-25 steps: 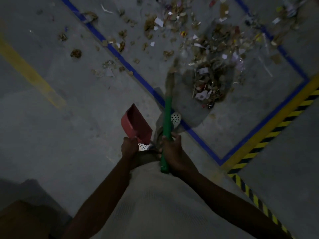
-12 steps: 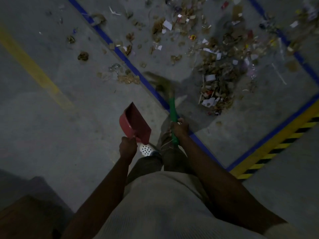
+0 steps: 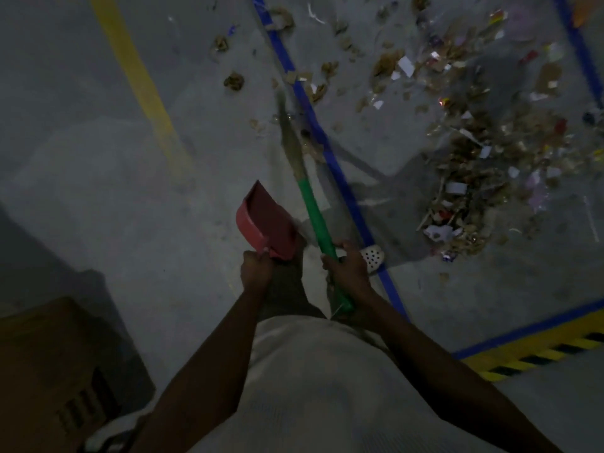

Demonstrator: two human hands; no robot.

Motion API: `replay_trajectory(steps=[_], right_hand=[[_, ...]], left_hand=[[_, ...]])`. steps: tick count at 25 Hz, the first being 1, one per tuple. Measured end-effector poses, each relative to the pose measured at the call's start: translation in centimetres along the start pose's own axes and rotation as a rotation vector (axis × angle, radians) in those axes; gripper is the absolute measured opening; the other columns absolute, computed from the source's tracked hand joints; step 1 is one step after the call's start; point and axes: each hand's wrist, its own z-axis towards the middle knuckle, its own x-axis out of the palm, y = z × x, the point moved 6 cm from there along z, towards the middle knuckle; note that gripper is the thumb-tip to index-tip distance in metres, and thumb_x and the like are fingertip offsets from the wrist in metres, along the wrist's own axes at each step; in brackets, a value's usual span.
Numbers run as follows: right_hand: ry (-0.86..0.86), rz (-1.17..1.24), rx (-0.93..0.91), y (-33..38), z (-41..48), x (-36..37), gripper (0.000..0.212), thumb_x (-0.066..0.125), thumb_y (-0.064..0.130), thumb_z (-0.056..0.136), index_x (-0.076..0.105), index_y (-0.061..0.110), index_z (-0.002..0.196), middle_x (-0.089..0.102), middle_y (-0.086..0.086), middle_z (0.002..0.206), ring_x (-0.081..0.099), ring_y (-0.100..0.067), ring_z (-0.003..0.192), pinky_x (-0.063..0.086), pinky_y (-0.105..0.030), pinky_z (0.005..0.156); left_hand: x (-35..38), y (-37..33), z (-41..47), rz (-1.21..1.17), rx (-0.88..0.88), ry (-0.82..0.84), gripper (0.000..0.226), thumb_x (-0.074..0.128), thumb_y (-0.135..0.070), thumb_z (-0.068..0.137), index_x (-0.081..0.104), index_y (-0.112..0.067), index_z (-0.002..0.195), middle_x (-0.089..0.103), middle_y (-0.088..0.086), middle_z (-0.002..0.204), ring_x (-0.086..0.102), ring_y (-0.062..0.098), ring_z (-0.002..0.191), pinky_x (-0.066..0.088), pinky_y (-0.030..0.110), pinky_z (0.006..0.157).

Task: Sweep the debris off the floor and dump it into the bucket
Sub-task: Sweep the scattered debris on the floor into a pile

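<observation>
Now, on the grey concrete floor (image 3: 98, 207), the loose heap of paper scraps and brown shreds (image 3: 464, 197) lies right of the blue tape line (image 3: 343, 184). It looks light and fluttery, so sweep low and gently. Your stiff, long green-handled broom (image 3: 313, 210) is gripped near its end by your right hand (image 3: 346, 269). The rigid red plastic dustpan (image 3: 266, 222) hangs from your left hand (image 3: 256, 268), fingers curled round its handle.

Green-handled broom (image 3: 310, 204) beside red dustpan (image 3: 268, 223)
</observation>
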Motion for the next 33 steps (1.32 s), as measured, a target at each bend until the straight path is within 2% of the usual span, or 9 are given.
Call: replay_trajectory(steps=[2, 5, 9, 13, 17, 21, 25, 29, 33], right_hand=[[0.058, -0.197, -0.093, 3.9, 1.8, 2.2, 0.036, 0.072, 0.017, 0.093, 0.056, 0.019, 0.125, 0.071, -0.006, 0.084, 0.073, -0.025, 0.068, 0.058, -0.035, 0.051], [0.039, -0.334, -0.047, 7.6, 5.5, 4.1, 0.038, 0.068, 0.01, 0.094, 0.059, 0.009, 0.131, 0.071, -0.02, 0.095, 0.071, -0.033, 0.076, 0.06, -0.046, 0.065], [-0.238, -0.084, 0.092, 10.7, 9.2, 3.8, 0.034, 0.061, 0.007, 0.097, 0.061, 0.002, 0.13, 0.07, -0.026, 0.101, 0.065, -0.032, 0.072, 0.058, -0.046, 0.069], [-0.449, 0.07, 0.08, 13.4, 6.8, 8.2, 0.042, 0.054, 0.018, 0.101, 0.048, 0.007, 0.141, 0.063, -0.021, 0.127, 0.065, -0.04, 0.109, 0.053, -0.054, 0.095], [-0.359, 0.118, 0.017, 12.8, -0.4, 15.3, 0.045, 0.056, 0.035, 0.101, 0.031, 0.032, 0.137, 0.066, -0.011, 0.111, 0.071, -0.027, 0.091, 0.061, -0.048, 0.079], [-0.148, 0.169, -0.104, 14.2, -1.9, 18.0, 0.04, 0.064, 0.025, 0.098, 0.039, 0.038, 0.127, 0.068, -0.002, 0.087, 0.068, -0.01, 0.059, 0.055, -0.024, 0.049], [-0.016, -0.117, -0.087, 18.5, 2.9, 18.6, 0.043, 0.073, 0.021, 0.091, 0.056, 0.021, 0.13, 0.073, -0.011, 0.101, 0.073, -0.03, 0.082, 0.062, -0.047, 0.071], [0.093, -0.368, -0.071, 23.3, 8.3, 17.6, 0.04, 0.073, 0.009, 0.089, 0.063, 0.005, 0.128, 0.074, -0.017, 0.099, 0.074, -0.03, 0.083, 0.063, -0.042, 0.07], [-0.085, -0.379, -0.03, 24.5, 12.6, 13.8, 0.029, 0.067, 0.003, 0.09, 0.067, -0.005, 0.117, 0.072, -0.022, 0.105, 0.071, -0.034, 0.093, 0.059, -0.05, 0.087]], left_hand=[[-2.2, 0.1, 1.7, -0.061, -0.06, 0.004, 0.057, 0.049, -0.05, 0.099, 0.052, 0.003, 0.12, 0.062, 0.024, 0.12, 0.059, 0.04, 0.112, 0.048, 0.044, 0.096], [-5.5, -0.6, 5.4, -0.1, -0.13, 0.013, 0.058, 0.051, -0.051, 0.097, 0.056, 0.002, 0.119, 0.065, 0.022, 0.114, 0.061, 0.039, 0.108, 0.048, 0.05, 0.098], [-9.9, -3.3, 10.8, -0.107, -0.159, 0.023, 0.06, 0.053, -0.05, 0.097, 0.057, 0.004, 0.122, 0.066, 0.022, 0.117, 0.062, 0.04, 0.108, 0.05, 0.049, 0.097], [-11.4, -5.6, 13.7, -0.107, -0.145, 0.063, 0.062, 0.055, -0.052, 0.095, 0.058, 0.004, 0.121, 0.067, 0.024, 0.113, 0.064, 0.039, 0.106, 0.052, 0.05, 0.094], [-12.5, -6.4, 14.5, -0.212, -0.132, 0.095, 0.066, 0.055, -0.063, 0.09, 0.061, 0.0, 0.108, 0.07, 0.014, 0.092, 0.065, 0.03, 0.087, 0.053, 0.044, 0.083], [-13.8, -6.2, 15.3, -0.249, -0.146, 0.053, 0.058, 0.053, -0.053, 0.095, 0.062, 0.003, 0.108, 0.068, 0.014, 0.091, 0.066, 0.033, 0.093, 0.054, 0.045, 0.082], [-14.5, -5.4, 15.4, -0.224, -0.231, 0.034, 0.051, 0.051, -0.042, 0.097, 0.056, 0.003, 0.121, 0.065, 0.021, 0.115, 0.062, 0.037, 0.106, 0.054, 0.051, 0.092], [-15.0, -5.6, 15.1, -0.22, -0.231, 0.03, 0.055, 0.052, -0.043, 0.097, 0.053, 0.002, 0.128, 0.06, 0.023, 0.125, 0.059, 0.04, 0.113, 0.052, 0.054, 0.095], [-14.7, -6.9, 15.3, -0.222, -0.203, 0.032, 0.066, 0.053, -0.059, 0.092, 0.061, 0.003, 0.115, 0.067, 0.021, 0.111, 0.064, 0.038, 0.103, 0.054, 0.051, 0.091]])
